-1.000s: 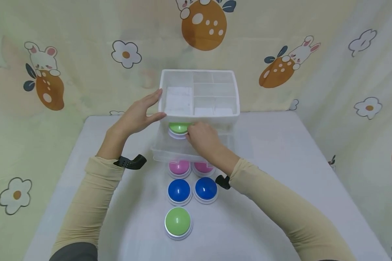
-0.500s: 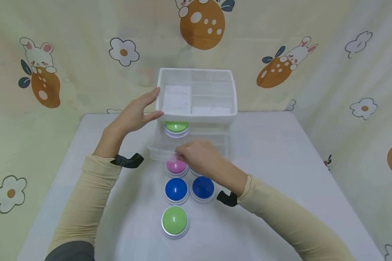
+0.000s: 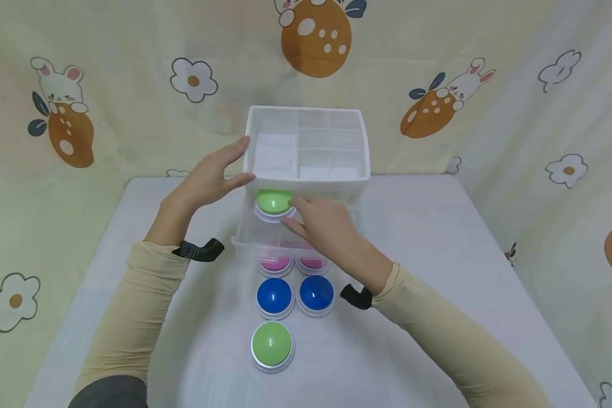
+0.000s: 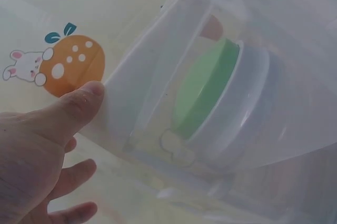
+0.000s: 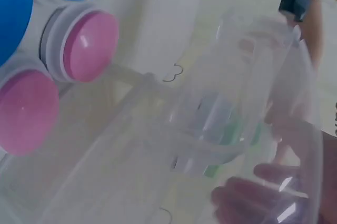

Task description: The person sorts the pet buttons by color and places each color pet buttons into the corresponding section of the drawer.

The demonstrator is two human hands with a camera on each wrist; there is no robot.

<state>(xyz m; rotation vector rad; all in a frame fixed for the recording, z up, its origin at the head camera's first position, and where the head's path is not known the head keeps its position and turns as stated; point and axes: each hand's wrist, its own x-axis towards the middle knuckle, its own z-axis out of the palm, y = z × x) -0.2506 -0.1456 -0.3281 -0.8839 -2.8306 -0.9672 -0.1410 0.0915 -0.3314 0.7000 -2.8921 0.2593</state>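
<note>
Green buttons (image 3: 273, 202) two; blue buttons (image 3: 275, 296) two; pink buttons (image 3: 275, 263) two; organizer (image 3: 306, 113) one.

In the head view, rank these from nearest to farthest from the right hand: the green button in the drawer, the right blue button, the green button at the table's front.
From the right hand:
1. Green button in the drawer, just left of the fingertips, at or nearly at contact.
2. Right blue button, on the table below the wrist.
3. Front green button, alone at the near edge of the table.

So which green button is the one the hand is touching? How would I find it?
Find the white organizer box at the back of the table. Under it a clear drawer is pulled out, and the green button sits inside, by the right hand. The other green button lies alone, nearest the person.
</note>
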